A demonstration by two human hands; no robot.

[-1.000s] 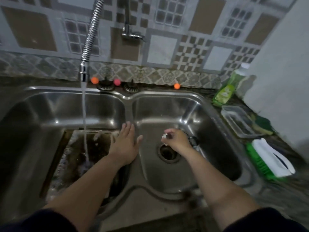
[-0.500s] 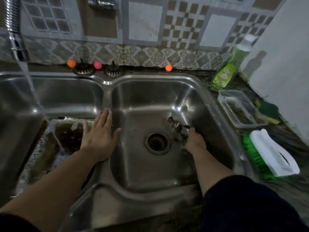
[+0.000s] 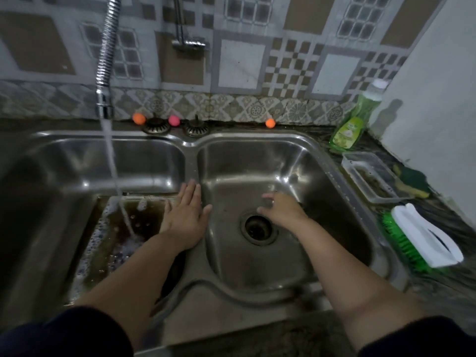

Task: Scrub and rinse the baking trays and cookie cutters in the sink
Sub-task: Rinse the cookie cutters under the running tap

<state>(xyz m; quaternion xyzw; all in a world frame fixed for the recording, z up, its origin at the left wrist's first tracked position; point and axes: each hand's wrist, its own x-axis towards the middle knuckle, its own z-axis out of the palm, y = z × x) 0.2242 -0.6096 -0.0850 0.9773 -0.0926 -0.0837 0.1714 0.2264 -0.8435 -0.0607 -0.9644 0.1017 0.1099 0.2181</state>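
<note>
— So, where do the hands sit against the sink divider [image 3: 192, 161]?
— My left hand [image 3: 186, 219] lies flat on it, fingers straight, gripping nothing. My right hand [image 3: 283, 210] hovers in the right basin [image 3: 257, 161], just beyond the drain [image 3: 258, 227]; it looks relaxed and loose, though blur hides the fingertips, so I cannot tell whether it touches anything.
— And the baking tray [image 3: 116, 235]?
— Left of the divider, flat on the left basin's floor, dark and foamy, with the faucet hose [image 3: 107, 55] pouring water onto it.
— Any cookie cutters?
— I cannot make any out.
— Room to move?
— The right basin's floor is open around the drain.
— What crowds the bench [image 3: 453, 222]?
— Well right of the divider: a green soap bottle [image 3: 353, 122], a clear container [image 3: 371, 176], a sponge [image 3: 412, 180] and a white-handled green brush [image 3: 422, 235], lined along the rim.
</note>
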